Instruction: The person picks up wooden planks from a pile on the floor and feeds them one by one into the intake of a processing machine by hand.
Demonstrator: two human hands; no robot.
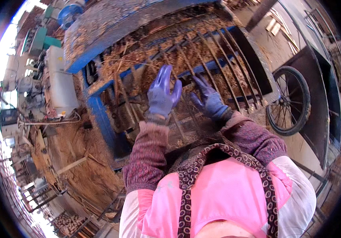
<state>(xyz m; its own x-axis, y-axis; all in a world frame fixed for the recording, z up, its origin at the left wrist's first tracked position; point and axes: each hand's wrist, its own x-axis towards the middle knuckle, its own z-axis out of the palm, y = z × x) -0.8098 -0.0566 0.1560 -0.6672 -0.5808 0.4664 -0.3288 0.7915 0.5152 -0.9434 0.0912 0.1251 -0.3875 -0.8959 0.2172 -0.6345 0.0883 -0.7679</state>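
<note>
Both my hands wear purple-coated gloves and hover over the barred side of a blue machine frame strewn with wood shavings. My left hand has its fingers stretched up and its thumb apart, with nothing visible in it. To its right, my right hand is also spread, thumb away from the fingers, close to the metal bars. A small dark piece lies between the two hands; what it is I cannot make out. Whether my fingertips touch the bars is unclear.
A wheeled cart with a spoked wheel stands to the right. On the left are a white box-shaped housing and a green machine. Shavings and wood strips cover the floor there. Boards lie at the far right.
</note>
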